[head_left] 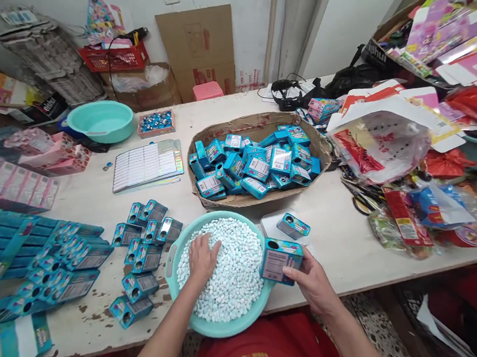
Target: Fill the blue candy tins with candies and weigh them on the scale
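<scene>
My left hand (202, 257) lies on a heap of small white pellets (231, 276) in a teal basin (220, 328) at the table's near edge, fingers curled down into the pellets. My right hand (313, 284) grips a small blue box (280, 259) with a round hole in its top, held over the basin's right rim. Another blue box (293, 225) rests on a white card just beyond it.
A cardboard tray (261, 199) heaped with blue boxes stands past the basin. Several blue boxes (144, 251) lie to the left, beside stacked flat blue cartons (24, 252). A second teal basin (100, 122), a lined sheet (145, 165) and plastic bags with packaging (389, 151) surround them.
</scene>
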`<action>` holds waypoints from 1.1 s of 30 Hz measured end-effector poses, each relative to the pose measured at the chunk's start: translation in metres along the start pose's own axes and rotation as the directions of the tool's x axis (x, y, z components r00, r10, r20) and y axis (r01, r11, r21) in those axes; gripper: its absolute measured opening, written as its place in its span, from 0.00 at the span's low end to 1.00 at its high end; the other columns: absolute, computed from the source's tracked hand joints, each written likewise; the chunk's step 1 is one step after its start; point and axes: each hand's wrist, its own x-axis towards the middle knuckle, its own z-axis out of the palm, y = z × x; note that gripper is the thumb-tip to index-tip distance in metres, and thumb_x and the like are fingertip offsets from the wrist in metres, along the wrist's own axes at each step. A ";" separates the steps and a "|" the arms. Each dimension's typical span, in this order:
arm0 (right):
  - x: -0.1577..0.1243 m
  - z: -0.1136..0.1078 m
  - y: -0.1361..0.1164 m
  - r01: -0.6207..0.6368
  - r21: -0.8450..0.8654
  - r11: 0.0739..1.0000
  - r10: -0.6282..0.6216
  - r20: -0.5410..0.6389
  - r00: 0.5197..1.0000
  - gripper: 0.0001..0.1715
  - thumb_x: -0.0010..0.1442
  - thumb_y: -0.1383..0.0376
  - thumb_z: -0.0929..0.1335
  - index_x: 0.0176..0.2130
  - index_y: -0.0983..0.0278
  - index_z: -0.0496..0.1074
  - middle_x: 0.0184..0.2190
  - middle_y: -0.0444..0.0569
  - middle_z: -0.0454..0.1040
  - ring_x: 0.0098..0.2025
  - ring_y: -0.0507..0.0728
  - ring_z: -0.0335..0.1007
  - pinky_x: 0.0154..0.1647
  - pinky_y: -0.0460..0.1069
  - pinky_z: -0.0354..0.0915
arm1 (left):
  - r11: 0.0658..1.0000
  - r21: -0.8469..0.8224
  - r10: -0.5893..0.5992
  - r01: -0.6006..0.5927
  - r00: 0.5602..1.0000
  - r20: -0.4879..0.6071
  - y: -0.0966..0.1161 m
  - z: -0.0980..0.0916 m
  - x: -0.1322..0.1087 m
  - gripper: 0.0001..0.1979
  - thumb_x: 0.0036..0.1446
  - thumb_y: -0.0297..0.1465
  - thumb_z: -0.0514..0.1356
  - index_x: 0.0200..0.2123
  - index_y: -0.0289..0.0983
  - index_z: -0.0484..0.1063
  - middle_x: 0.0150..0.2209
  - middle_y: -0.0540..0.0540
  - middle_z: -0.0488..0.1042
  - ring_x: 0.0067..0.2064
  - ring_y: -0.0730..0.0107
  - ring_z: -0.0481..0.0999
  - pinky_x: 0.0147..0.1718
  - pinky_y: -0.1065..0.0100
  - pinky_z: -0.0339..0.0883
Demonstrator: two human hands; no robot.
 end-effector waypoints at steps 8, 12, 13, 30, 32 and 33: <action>-0.005 -0.062 -0.029 0.214 0.051 0.976 -0.153 -0.538 0.829 0.24 0.44 0.53 0.74 0.38 0.62 0.70 0.37 0.50 0.76 0.39 0.61 0.73 0.42 0.59 0.70 | 0.977 -0.136 -0.135 0.163 0.972 0.195 0.038 0.006 0.005 0.20 0.52 0.48 0.56 0.39 0.40 0.72 0.40 0.39 0.73 0.43 0.50 0.71 0.42 0.58 0.61; -0.005 -0.070 -0.048 0.289 0.002 0.957 -0.236 -0.576 0.783 0.28 0.40 0.55 0.76 0.40 0.61 0.68 0.37 0.47 0.75 0.37 0.58 0.73 0.40 0.56 0.70 | 0.796 -0.520 -0.241 0.311 0.950 0.200 0.038 0.003 0.006 0.11 0.41 0.41 0.65 0.23 0.41 0.71 0.23 0.48 0.69 0.34 0.58 0.69 0.36 0.65 0.60; -0.006 -0.066 -0.048 0.282 0.007 0.959 -0.229 -0.565 0.793 0.28 0.39 0.55 0.76 0.40 0.61 0.68 0.36 0.46 0.75 0.36 0.57 0.72 0.38 0.54 0.70 | 0.692 -0.630 -0.262 0.352 0.936 0.235 0.038 0.002 0.006 0.11 0.39 0.40 0.66 0.20 0.40 0.70 0.20 0.50 0.67 0.32 0.61 0.68 0.34 0.67 0.60; -0.011 0.085 0.011 0.450 -0.677 0.583 -0.380 0.263 0.887 0.15 0.55 0.62 0.71 0.42 0.61 0.69 0.39 0.49 0.71 0.42 0.58 0.69 0.43 0.50 0.65 | -0.240 -0.943 -0.125 0.230 0.956 0.266 0.094 -0.083 -0.018 0.09 0.46 0.33 0.61 0.23 0.35 0.64 0.23 0.51 0.67 0.20 0.75 0.67 0.20 0.73 0.60; -0.007 0.090 0.013 0.477 -0.696 0.537 -0.392 0.295 0.871 0.14 0.56 0.64 0.70 0.44 0.61 0.68 0.39 0.49 0.71 0.43 0.58 0.68 0.43 0.50 0.65 | -0.206 -0.964 -0.157 0.166 0.967 0.200 0.097 -0.083 -0.020 0.09 0.47 0.32 0.61 0.23 0.35 0.64 0.24 0.51 0.68 0.23 0.74 0.70 0.24 0.71 0.64; -0.006 0.091 0.013 0.482 -0.705 0.520 -0.391 0.306 0.868 0.15 0.56 0.65 0.70 0.44 0.61 0.68 0.39 0.49 0.70 0.43 0.58 0.68 0.43 0.50 0.64 | -0.186 -0.970 -0.169 0.159 0.967 0.191 0.098 -0.082 -0.021 0.09 0.48 0.32 0.61 0.23 0.35 0.64 0.23 0.51 0.68 0.24 0.74 0.70 0.26 0.71 0.65</action>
